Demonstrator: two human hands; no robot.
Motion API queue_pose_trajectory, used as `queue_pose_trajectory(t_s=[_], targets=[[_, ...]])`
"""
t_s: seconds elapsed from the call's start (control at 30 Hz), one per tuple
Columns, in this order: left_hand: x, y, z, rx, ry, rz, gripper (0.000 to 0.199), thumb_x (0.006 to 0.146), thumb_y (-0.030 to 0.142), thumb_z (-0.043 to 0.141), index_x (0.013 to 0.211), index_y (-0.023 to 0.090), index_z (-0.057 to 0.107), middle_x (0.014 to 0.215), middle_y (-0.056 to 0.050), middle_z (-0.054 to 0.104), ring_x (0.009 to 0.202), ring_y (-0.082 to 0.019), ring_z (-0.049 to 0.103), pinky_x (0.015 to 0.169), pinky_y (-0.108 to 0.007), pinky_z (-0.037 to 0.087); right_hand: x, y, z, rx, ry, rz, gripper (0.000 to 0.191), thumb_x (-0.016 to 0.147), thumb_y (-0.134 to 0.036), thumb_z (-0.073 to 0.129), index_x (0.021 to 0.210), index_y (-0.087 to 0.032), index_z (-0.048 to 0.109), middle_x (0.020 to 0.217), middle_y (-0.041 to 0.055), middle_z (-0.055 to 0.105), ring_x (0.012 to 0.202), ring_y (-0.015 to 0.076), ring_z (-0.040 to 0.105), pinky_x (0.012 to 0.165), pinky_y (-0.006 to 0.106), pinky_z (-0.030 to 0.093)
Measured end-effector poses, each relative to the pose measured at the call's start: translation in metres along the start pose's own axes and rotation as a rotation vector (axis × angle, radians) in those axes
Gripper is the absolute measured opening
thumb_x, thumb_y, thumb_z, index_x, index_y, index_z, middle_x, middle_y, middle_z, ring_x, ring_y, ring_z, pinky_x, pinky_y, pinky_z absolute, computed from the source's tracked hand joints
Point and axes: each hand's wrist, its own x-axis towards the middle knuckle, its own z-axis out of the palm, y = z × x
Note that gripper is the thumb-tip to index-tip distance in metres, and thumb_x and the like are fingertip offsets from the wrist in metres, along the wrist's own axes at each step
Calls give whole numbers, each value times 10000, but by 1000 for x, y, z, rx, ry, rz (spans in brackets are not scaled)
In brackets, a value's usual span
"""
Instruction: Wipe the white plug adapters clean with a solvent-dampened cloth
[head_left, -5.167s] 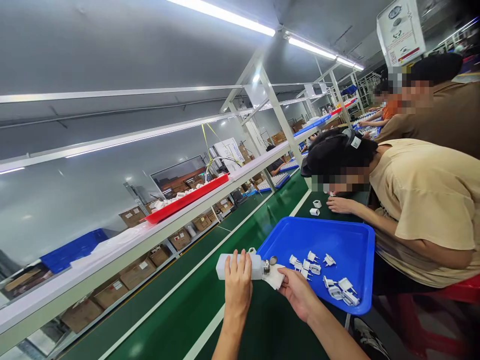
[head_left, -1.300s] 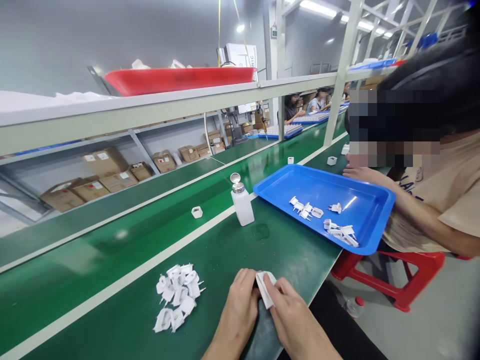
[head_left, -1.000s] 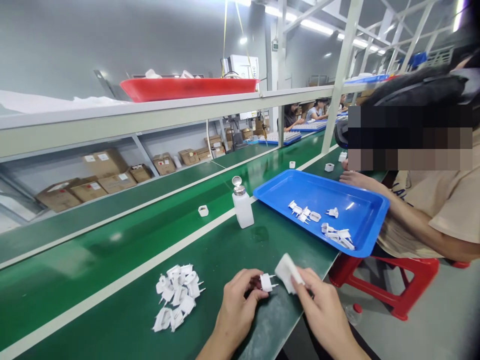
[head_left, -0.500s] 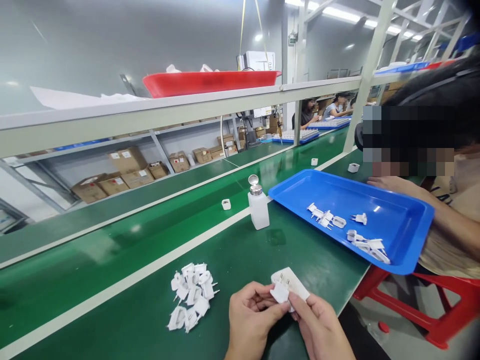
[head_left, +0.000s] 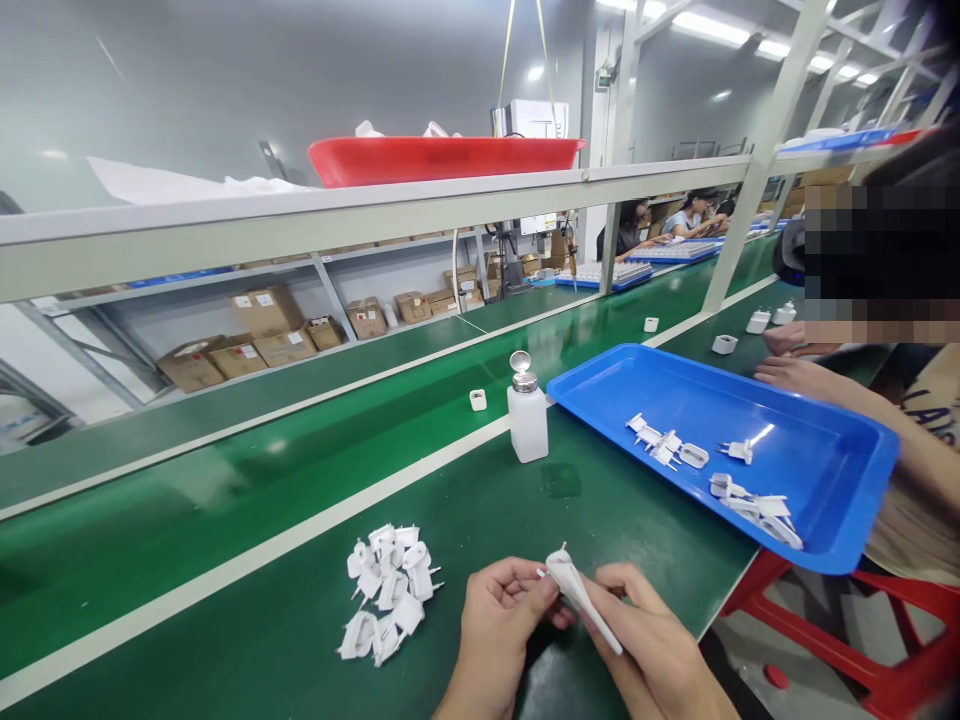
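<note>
Fingers (head_left: 538,596) of our left hand (head_left: 491,635) appear to pinch a white plug (head_left: 564,547), mostly hidden, with a prong poking out; those of our right hand (head_left: 656,630) clasp a folded white cloth (head_left: 589,602) against it. Both are on our side of the bottle (head_left: 529,422), over the bench (head_left: 285,640). We judge this plug to be mid-wipe. Left of the bottle and nearer us lies a loose heap of plugs (head_left: 391,590). Beyond the bottle's left side stands one white casing (head_left: 478,400). Right of the bottle, a blue tray (head_left: 862,460) carries more plug pieces (head_left: 664,447). The work looks part-done, though we cannot tell which lot is wiped and which waits.
</note>
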Motion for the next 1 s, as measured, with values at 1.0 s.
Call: queue_pose_trajectory(t_s=[1.0], targets=[[-12, 1, 14, -180, 32, -201, 374, 649, 398, 941, 789, 94, 775, 763, -107, 783, 628, -154, 731, 629, -201, 583, 2, -14, 21, 821, 551, 732, 405, 897, -460, 705, 1201, -197, 749, 1026, 115, 760, 931, 254, 707, 847, 355, 590]])
